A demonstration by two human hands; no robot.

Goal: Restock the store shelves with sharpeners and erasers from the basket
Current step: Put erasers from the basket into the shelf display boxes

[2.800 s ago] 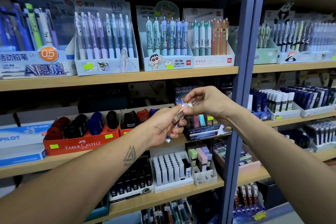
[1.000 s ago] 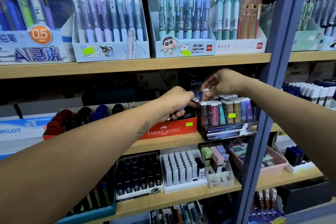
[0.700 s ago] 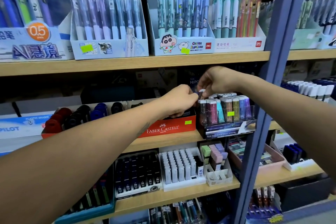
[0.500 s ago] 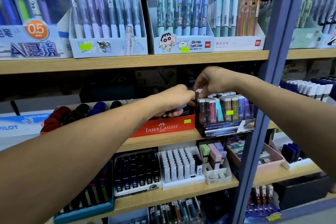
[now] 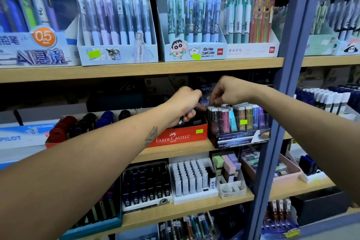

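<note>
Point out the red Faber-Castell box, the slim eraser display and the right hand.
Red Faber-Castell box [image 5: 175,138], head view, printed front panel.
Slim eraser display [image 5: 241,119], head view, clear front by the yellow sticker.
Right hand [image 5: 227,91], head view, back of hand.

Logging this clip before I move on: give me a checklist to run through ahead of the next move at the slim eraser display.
1. Right hand over the slim eraser display: ok.
2. Right fingers at the display's left end: ok.
3. Eraser seated in its slot: cannot tell, fingers hide it.
4. Left hand gripping spare stock: ok, though the items are mostly hidden.
5. Display square on the wooden shelf, beside the Faber-Castell box: ok.
</note>
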